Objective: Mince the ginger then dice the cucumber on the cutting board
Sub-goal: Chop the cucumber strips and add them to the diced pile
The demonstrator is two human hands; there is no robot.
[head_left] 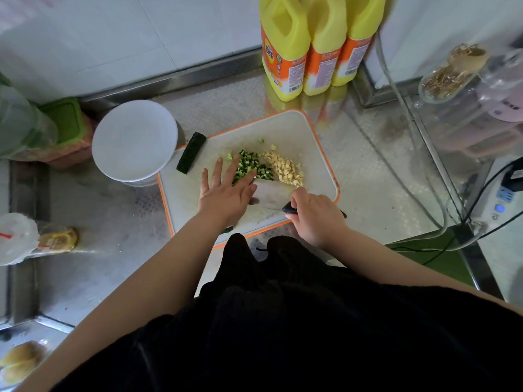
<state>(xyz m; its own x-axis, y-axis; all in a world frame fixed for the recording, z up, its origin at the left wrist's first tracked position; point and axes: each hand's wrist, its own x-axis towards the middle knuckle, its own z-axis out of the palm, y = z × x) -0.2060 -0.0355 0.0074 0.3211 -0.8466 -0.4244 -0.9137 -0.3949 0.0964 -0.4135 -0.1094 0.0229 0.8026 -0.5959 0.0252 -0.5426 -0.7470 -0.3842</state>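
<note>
Cucumber dice (249, 166) meet flat left hand (226, 190); right hand (311, 213) grips cleaver (270, 195) (blade seemingly tilted).

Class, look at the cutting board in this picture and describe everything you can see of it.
The cutting board is a pale, rounded rectangle with an orange rim, plastic by its look, lying flat and skewed on the steel counter. On it sit diced cucumber, cubed ginger and an uncut cucumber piece overhanging its far-left edge. The left hand and the knife, held by the right hand, are over it.
</note>
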